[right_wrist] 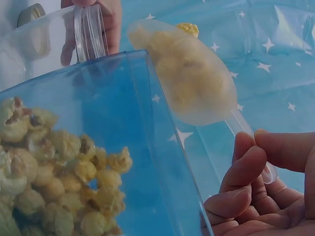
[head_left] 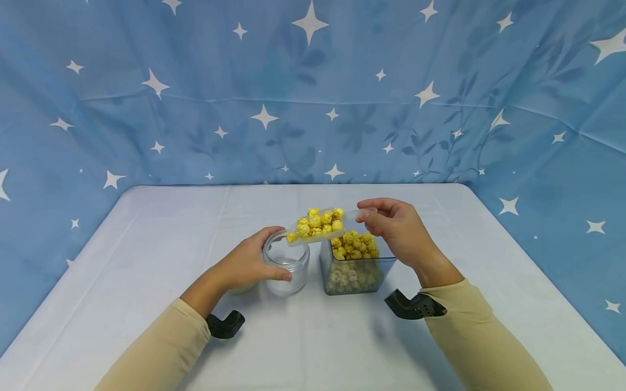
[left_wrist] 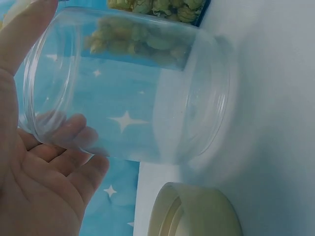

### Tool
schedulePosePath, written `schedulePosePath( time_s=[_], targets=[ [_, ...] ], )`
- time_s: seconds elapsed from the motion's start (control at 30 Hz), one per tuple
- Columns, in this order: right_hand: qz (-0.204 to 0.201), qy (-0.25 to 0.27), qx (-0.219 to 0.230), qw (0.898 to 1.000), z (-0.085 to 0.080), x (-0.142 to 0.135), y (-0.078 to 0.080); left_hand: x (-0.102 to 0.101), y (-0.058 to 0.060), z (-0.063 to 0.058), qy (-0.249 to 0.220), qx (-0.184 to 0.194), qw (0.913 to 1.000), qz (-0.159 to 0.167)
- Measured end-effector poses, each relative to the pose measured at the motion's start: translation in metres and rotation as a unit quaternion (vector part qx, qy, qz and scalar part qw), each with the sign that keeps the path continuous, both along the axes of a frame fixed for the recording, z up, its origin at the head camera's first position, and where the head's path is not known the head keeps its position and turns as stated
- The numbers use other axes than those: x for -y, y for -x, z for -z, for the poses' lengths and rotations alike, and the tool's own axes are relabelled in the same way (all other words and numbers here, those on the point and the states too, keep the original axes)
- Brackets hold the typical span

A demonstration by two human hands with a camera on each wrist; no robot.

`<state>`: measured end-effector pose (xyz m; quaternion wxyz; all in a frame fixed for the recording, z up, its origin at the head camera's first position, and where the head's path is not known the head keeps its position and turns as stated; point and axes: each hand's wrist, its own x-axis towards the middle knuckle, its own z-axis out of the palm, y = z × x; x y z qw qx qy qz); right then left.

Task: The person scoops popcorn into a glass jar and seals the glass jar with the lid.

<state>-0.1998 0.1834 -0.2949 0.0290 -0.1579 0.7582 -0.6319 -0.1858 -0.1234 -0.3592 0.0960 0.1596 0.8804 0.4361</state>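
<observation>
A clear jar point(head_left: 286, 271) stands upright on the table, and my left hand point(head_left: 251, 260) grips it around its upper side; no popcorn shows inside. In my right hand point(head_left: 393, 228) the handle of a translucent scoop point(right_wrist: 184, 73) is pinched between thumb and fingers. Yellow popcorn point(head_left: 318, 224) heaps the scoop, whose tip reaches over the jar's mouth. Beneath the scoop and to the right of the jar, a bluish clear bin point(head_left: 352, 279) holds more popcorn point(right_wrist: 54, 182), as the right wrist view also shows.
Beside the jar, partly hidden behind my left hand in the head view, lies a cream round lid point(left_wrist: 204, 211). All of this is on a white-covered table point(head_left: 303, 347). A blue curtain point(head_left: 220, 65) with white stars hangs behind and along the sides.
</observation>
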Motion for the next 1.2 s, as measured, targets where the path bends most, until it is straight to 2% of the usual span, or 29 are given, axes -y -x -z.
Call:
schedulePosePath(
  time_s=[0.27, 0.73, 1.2],
  targets=[
    [-0.010, -0.014, -0.003, 1.000, 0.0015, 0.0060, 0.0020, -0.0018, -0.0005, -0.0006, 0.008, 0.004, 0.9999, -0.005],
    [-0.008, -0.072, -0.014, 0.997, -0.0018, 0.0096, 0.0025, -0.0015, 0.0007, 0.0005, 0.007, 0.012, 0.9999, -0.006],
    [-0.005, -0.082, -0.016, 0.996, -0.0067, 0.0107, 0.0020, -0.0012, 0.0016, 0.0002, 0.016, 0.006, 0.9999, -0.003]
  ],
)
